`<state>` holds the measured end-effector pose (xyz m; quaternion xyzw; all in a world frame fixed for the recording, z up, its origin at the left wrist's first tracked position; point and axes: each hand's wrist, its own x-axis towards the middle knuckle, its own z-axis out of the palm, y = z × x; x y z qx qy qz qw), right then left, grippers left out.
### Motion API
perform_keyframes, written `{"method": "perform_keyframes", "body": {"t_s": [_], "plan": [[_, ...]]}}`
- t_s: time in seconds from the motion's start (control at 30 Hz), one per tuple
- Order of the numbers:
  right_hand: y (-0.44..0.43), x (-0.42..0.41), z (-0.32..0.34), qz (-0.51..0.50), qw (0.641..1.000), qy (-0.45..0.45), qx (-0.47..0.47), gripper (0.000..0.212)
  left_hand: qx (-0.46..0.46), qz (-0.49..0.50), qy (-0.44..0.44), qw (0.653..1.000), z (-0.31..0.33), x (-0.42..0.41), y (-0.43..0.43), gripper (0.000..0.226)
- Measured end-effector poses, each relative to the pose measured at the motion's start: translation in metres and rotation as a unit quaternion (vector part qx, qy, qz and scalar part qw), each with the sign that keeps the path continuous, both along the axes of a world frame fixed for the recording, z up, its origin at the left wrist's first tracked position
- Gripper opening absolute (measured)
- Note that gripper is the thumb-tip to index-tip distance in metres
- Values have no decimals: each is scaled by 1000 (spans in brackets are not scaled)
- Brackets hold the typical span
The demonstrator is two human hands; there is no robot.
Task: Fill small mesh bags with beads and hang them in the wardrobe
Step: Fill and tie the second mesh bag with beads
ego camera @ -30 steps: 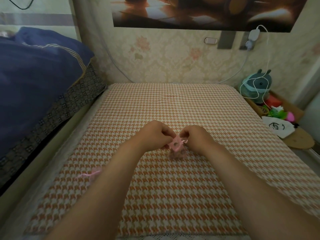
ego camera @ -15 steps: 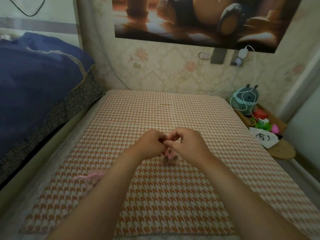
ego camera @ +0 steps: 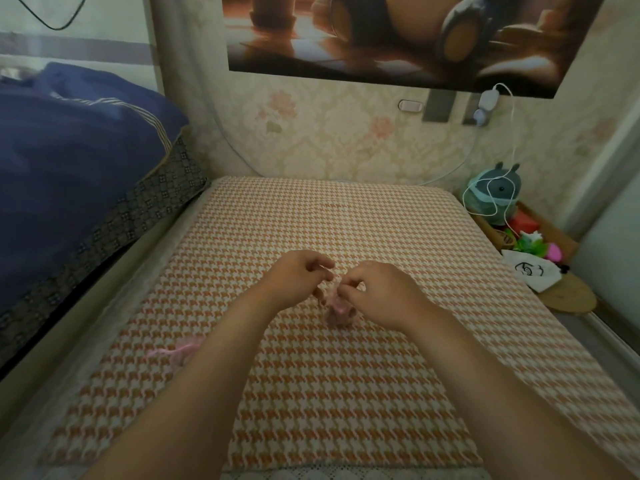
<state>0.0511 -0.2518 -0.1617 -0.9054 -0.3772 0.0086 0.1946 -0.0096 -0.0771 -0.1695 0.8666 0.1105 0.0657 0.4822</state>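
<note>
**Item 1, nearest us.** Our two bare forearms reach forward over the orange-and-white houndstooth mattress cover point(ego camera: 346, 393), on which the task's things lie.

**Item 2, near left.** A second pink mesh bag point(ego camera: 185, 349) with a trailing ribbon lies flat on the cover just beside our left forearm, with no hand on it. We cannot tell whether it holds beads.

**Item 3, centre.** The small pink mesh bag point(ego camera: 338, 311) rests on the cover between the hands. Its belly is rounded and darker, which we judge to mean beads inside, though single beads are too small to make out.

**Item 4.** The left hand point(ego camera: 298, 278) has its fingers curled, with thumb and forefinger pinched just above the bag's neck, apparently on its ribbon drawstring.

**Item 5.** The right hand point(ego camera: 379, 294) is likewise curled and pinches the gathered pink top from the other side.

**Step in hand, as we judge it: closing the neck.**
- Leave the belly seated on the cover so nothing spills.
- Draw the two ribbon ends apart evenly and level.
- Spare enough ribbon for a hanging loop.
- A lopsided pull could tip the bag or leave a gap.

**Item 6, farther left.** A navy blue quilt point(ego camera: 76, 157) is heaped well apart from the work.

**Item 7, far right.** A teal round plush toy point(ego camera: 495, 192) is draped with a white cable. Nearer us lies a white cloth pouch with a drawn face point(ego camera: 530, 271).

**Item 8, farthest.** A large brown poster point(ego camera: 398, 32) hangs on floral wallpaper. No wardrobe is in view.
</note>
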Motion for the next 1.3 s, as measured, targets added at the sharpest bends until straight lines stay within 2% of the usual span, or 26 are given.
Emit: {"method": "perform_keyframes", "body": {"t_s": [0.13, 0.2, 0.33, 0.43, 0.67, 0.77, 0.87, 1.0, 1.3], "plan": [[-4, 3, 3, -25, 999, 31, -1, 21, 109, 0, 22, 994, -13, 1, 7, 42], [-6, 4, 5, -32, 999, 37, 8, 20, 152, -21, 44, 987, -19, 1, 5, 44], [-7, 2, 5, -37, 998, 50, 11, 19, 201, -78, 61, 975, -22, 0, -7, 28], [-8, 2, 6, -38, 997, 66, 23, 15, 236, -62, 49, 968, -28, 0, -9, 23], [-10, -1, 13, -26, 999, 42, 16, 18, 239, -44, 45, 969, -38, 2, -3, 19], [-10, -2, 14, -21, 999, 32, 11, 20, 201, -21, 38, 979, -36, 3, 1, 13], [-9, -3, 14, -23, 999, 21, -8, 22, 127, 19, -39, 991, -18, 3, 0, 6], [-7, -3, 13, -27, 999, 19, -9, 26, 99, 16, -98, 990, 8, 1, -9, 11], [-9, 0, 8, -56, 997, 46, 18, 22, 128, -17, -68, 989, 3, -1, -26, 9]]}}
